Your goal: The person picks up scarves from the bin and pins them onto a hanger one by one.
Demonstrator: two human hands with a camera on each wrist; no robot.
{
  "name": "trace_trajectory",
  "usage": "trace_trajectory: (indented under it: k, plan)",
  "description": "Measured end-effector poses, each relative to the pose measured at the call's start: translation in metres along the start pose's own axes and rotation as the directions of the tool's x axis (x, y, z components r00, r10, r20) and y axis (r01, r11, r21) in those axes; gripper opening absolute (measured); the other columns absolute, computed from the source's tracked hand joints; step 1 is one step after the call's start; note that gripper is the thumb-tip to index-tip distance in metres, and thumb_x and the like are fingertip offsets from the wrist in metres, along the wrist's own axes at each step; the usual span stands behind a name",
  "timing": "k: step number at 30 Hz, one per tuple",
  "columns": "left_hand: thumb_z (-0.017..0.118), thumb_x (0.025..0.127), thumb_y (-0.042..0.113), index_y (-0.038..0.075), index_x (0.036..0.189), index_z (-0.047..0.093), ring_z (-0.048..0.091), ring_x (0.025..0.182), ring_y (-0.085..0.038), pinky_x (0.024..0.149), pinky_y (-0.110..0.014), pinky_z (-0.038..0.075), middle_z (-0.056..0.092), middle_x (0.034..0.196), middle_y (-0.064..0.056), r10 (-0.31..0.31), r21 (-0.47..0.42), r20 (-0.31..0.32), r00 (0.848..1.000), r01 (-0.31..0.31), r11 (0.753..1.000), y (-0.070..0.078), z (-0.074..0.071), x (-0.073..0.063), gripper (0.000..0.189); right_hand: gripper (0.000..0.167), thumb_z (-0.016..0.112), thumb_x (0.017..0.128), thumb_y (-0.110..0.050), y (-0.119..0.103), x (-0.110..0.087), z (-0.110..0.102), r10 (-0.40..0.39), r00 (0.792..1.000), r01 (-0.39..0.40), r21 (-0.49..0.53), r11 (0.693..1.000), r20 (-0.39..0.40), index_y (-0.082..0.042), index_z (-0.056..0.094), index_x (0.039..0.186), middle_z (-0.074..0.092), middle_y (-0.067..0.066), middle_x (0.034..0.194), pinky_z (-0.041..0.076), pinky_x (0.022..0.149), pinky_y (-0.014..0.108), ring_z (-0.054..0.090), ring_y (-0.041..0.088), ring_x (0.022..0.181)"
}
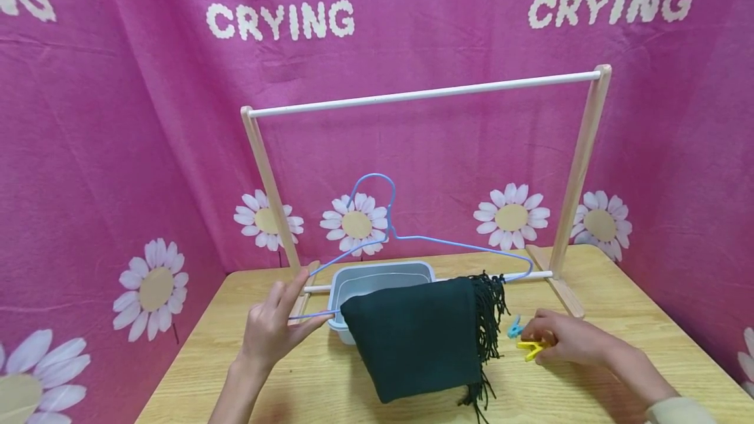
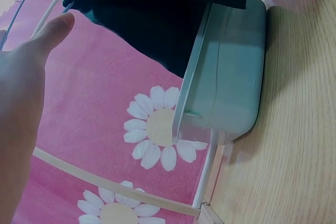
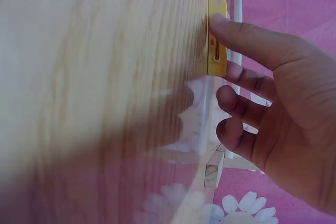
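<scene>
At the right hand (image 1: 568, 340), two clips (image 1: 533, 347)

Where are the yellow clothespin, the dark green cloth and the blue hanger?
Yellow clothespin (image 3: 223, 45), right wrist view: camera-facing side.
Dark green cloth (image 1: 415, 340), head view: draped front.
Blue hanger (image 1: 389, 229), head view: neck below the hook.

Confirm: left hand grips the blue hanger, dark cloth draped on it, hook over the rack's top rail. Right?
One miss: the hook isn't over the top rail; the head view shows it free, lower in the picture than the rail. The rest stands: left hand grips the blue hanger, dark cloth draped on it.
</scene>
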State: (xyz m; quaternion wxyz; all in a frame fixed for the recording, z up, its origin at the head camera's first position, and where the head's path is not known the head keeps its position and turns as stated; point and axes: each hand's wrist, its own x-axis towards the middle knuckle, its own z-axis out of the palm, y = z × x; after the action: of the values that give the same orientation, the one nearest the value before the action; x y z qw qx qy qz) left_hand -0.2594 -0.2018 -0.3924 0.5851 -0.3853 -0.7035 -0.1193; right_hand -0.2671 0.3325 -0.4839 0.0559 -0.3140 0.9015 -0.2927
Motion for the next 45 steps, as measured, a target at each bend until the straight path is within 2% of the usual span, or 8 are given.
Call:
trace_trajectory:
  k: [6,11,18,24,30,33,38,45]
  plan:
    - [0.057,0.093,0.06,-0.002,0.124,0.06,0.019,0.056,0.001,0.042,-0.007,0.019,0.048,0.076,-0.006,-0.004,0.0,0.004,1.0,0.004,1.0,0.0,0.001,-0.003,0.07,0.018,0.077,0.085,-0.029,-0.002,0.001,0.002,0.008,1.0,-0.008,-0.029,1.0,-0.006,-0.021,0.069,0.099,0.055,-0.008,0.09,0.04,0.063,0.021,0.046,0.0,0.079]
    - [0.057,0.093,0.06,-0.002,0.123,0.06,0.02,0.054,-0.001,0.042,-0.008,0.02,0.049,0.076,-0.006,0.002,0.002,-0.001,1.0,-0.002,1.0,0.001,0.0,-0.004,0.069,0.016,0.075,0.088,-0.019,-0.007,-0.001,-0.003,-0.069,0.992,0.069,-0.006,0.998,-0.109,-0.016,0.063,0.098,0.059,-0.008,0.087,0.044,0.061,0.02,0.051,0.001,0.076]
    - [0.057,0.093,0.059,-0.003,0.121,0.06,0.016,0.059,0.003,0.042,-0.007,0.018,0.047,0.074,-0.006,0.012,0.007,-0.008,1.0,-0.012,1.0,0.002,-0.002,0.002,0.068,0.019,0.075,0.088,-0.015,-0.021,0.001,-0.015,-0.162,0.956,0.157,-0.038,0.987,-0.244,-0.014,0.065,0.104,0.064,-0.005,0.088,0.045,0.057,0.02,0.05,-0.002,0.069]
    - [0.055,0.094,0.061,-0.001,0.123,0.06,0.015,0.061,0.005,0.042,-0.007,0.018,0.048,0.075,-0.005,-0.003,0.018,0.008,1.0,0.003,1.0,0.003,-0.001,0.0,0.069,0.029,0.08,0.081,-0.008,-0.036,0.005,-0.024,-0.245,0.897,0.218,-0.114,0.969,-0.367,-0.021,0.065,0.103,0.064,-0.007,0.089,0.044,0.054,0.02,0.05,-0.002,0.066]
    - [0.055,0.093,0.062,0.0,0.125,0.06,0.022,0.055,-0.001,0.043,-0.007,0.02,0.05,0.077,-0.006,-0.015,0.027,0.024,1.0,0.014,1.0,0.001,0.0,-0.005,0.07,0.033,0.081,0.081,-0.01,-0.049,0.002,-0.033,-0.213,0.889,0.175,-0.13,0.976,-0.405,-0.022,0.066,0.107,0.06,-0.014,0.086,0.043,0.051,0.019,0.049,-0.003,0.062]
    - [0.054,0.093,0.062,0.0,0.125,0.06,0.024,0.054,-0.002,0.042,-0.007,0.022,0.05,0.077,-0.006,-0.026,0.033,0.032,0.999,0.025,0.999,0.0,0.0,-0.006,0.07,0.036,0.082,0.08,-0.008,-0.056,0.002,-0.039,-0.235,0.88,0.196,-0.137,0.971,-0.413,-0.018,0.066,0.11,0.058,-0.016,0.081,0.042,0.049,0.019,0.047,-0.003,0.06]
    - [0.054,0.093,0.063,0.001,0.127,0.06,0.028,0.053,-0.003,0.043,-0.007,0.025,0.05,0.077,-0.005,-0.052,0.017,0.042,0.998,0.052,0.999,-0.001,0.0,-0.006,0.071,0.048,0.082,0.075,0.004,-0.07,0.003,-0.048,-0.322,0.83,0.28,-0.16,0.947,-0.455,-0.014,0.065,0.116,0.055,-0.015,0.079,0.038,0.047,0.014,0.043,-0.003,0.057]
    - [0.058,0.092,0.061,0.0,0.128,0.06,0.031,0.056,-0.005,0.043,-0.007,0.03,0.05,0.078,-0.005,-0.053,-0.014,0.035,0.998,0.053,0.998,0.0,0.001,-0.006,0.07,0.06,0.079,0.063,0.02,-0.087,0.003,-0.055,-0.365,0.745,0.319,-0.182,0.93,-0.558,-0.004,0.065,0.116,0.053,-0.01,0.076,0.04,0.048,0.013,0.047,0.0,0.056]
